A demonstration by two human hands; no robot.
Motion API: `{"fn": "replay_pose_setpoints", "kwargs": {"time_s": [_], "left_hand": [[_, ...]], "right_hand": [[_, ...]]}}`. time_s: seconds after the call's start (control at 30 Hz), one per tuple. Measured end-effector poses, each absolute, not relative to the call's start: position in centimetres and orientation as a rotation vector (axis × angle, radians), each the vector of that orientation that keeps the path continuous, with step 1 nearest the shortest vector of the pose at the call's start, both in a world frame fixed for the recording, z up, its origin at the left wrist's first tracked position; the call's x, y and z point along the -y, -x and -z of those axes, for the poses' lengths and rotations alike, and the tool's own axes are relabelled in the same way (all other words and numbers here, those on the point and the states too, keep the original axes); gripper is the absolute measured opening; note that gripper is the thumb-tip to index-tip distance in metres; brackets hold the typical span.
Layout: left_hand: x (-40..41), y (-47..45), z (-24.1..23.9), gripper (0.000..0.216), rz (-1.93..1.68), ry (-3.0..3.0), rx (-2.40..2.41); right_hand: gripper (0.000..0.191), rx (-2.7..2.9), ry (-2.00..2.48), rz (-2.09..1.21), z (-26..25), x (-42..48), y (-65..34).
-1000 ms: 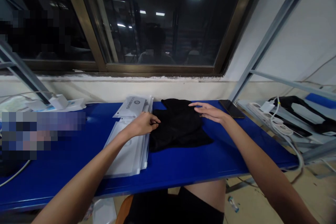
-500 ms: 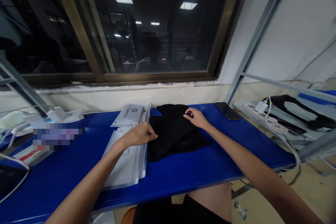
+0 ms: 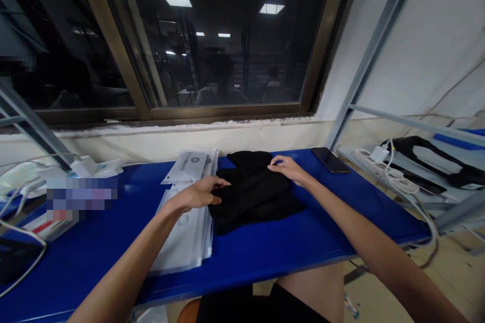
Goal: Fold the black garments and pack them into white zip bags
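Note:
A black cloth garment (image 3: 252, 194) lies loosely folded on the blue table; its exact kind cannot be made out. Over its left edge is my left hand (image 3: 202, 193), thumb and fingers apart, with the fingertips at the fabric. My right hand (image 3: 288, 169) is at the garment's upper right side, thumb and index finger pinched together at the cloth. Beneath and beside my left wrist are flat, frosted zip bags (image 3: 176, 242) with printed lettering, partly hidden by my forearm. Another printed bag (image 3: 187, 165) lies at their far end.
A dark phone (image 3: 330, 160) rests on the blue table (image 3: 261, 257) at the back right. Power strips and white cables (image 3: 397, 179) are on the right shelf, with more chargers (image 3: 83, 165) at left. Metal posts (image 3: 373, 40) stand at both sides, and a window is behind.
My left hand has opened from a pinch, its thumb and fingers spreading at the garment's left edge. The garment's left edge has shifted slightly left. My right hand has barely moved.

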State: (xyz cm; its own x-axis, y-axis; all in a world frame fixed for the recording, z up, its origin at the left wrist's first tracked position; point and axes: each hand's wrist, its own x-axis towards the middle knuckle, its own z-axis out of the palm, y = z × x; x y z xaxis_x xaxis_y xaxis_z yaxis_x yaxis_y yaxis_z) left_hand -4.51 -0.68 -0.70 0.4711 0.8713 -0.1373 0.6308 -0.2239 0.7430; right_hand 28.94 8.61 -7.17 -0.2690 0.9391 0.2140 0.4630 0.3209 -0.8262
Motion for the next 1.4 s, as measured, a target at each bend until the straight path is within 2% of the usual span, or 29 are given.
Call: {"fn": "replay_pose_setpoints", "kwargs": {"time_s": [0.1,0.17,0.27,0.33,0.47,0.57,0.7,0.83,1.07,1.2,1.37,1.4], "left_hand": [[1.7,3.0,0.6,0.053,-0.246,-2.286,-1.502],[2.8,1.2,1.1,0.051,-0.316,-2.546,-1.627],[4.3,-1.7,2.9,0.045,-0.586,-2.909,-1.436],[5.0,-2.6,4.5,0.051,-0.547,-3.014,-1.234],[5.9,-1.9,5.4,0.067,-0.183,-2.872,-1.131],[5.5,-1.3,2.9,0.054,-0.102,-2.659,-1.111],[2.0,-2.3,0.1,0.025,-0.357,-2.456,-1.412],[-2.4,-3.0,1.1,0.032,-0.346,-2.237,-1.508],[-3.0,-2.2,2.4,0.013,-0.255,-2.089,-1.205],[-2.0,-2.2,1.1,0.010,-0.402,-2.122,-1.146],[-1.1,-2.3,0.2,0.023,-1.150,-2.698,-1.278],[-1.1,-2.3,0.4,0.026,-1.201,-2.822,-1.327]], "right_hand": [[0.032,1.858,1.297,-0.743,7.6,-8.6,-28.5],[0.023,1.825,1.339,-0.615,7.4,-8.5,-28.1],[0.021,1.858,1.276,-0.357,6.8,-7.6,-27.3],[0.029,2.042,1.105,-0.243,6.5,-6.8,-26.6],[0.052,2.561,0.920,-0.388,7.2,-6.0,-25.7],[0.066,2.716,0.978,-0.522,7.8,-6.4,-25.9],[0.061,2.645,0.990,-0.515,7.2,-7.1,-27.2],[0.058,2.600,1.036,-0.423,5.8,-7.5,-28.7],[0.038,2.559,0.957,-0.498,5.5,-7.4,-29.0],[0.026,2.392,0.870,-0.535,4.0,-6.5,-29.3],[0.020,2.037,0.819,-0.291,0.8,-4.4,-29.8],[0.018,2.064,0.797,-0.238,0.5,-4.1,-29.9]]}}
